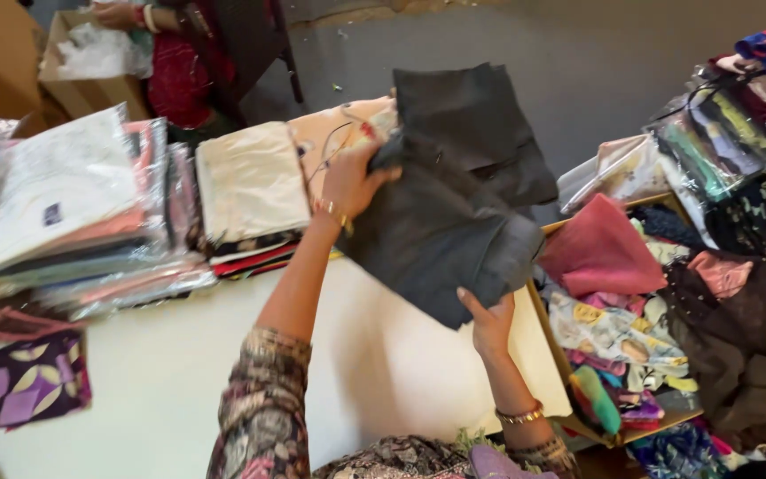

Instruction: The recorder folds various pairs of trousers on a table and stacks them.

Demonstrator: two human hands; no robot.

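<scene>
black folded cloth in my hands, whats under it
Under the black folded cloth: the white table and, at its top edge, part of a peach printed fabric. Whatever lies further beneath is covered.

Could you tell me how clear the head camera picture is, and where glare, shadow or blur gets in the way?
In the head view the light is soft and even; the plastic-wrapped garment packs show pale glare; the dark folded cloth, held by the left hand and right hand, shows little detail; a faint shadow falls on the white table; the whole frame is slightly smeared, most at the loose clothes pile.
</scene>
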